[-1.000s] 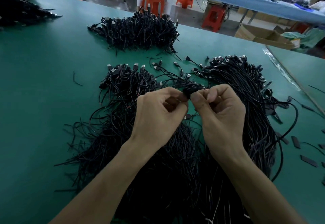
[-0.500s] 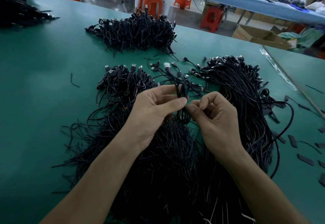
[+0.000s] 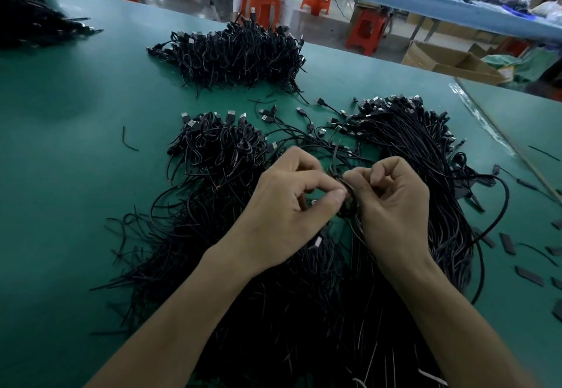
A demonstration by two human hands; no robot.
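Over the middle heap [image 3: 273, 311], both hands have closed in: left hand [image 3: 292, 205] and right hand [image 3: 392, 202] now pinch the cable [image 3: 346, 196] with tightly curled fingers [image 3: 304, 162], thumb to thumb. Half a second back it stood loose and tall; now it's folded into a small coil (tying looks near). Its long axis runs 12 to 6 o'clock, one strand pointing to 12, tail dropping toward the counter [image 3: 76, 190].
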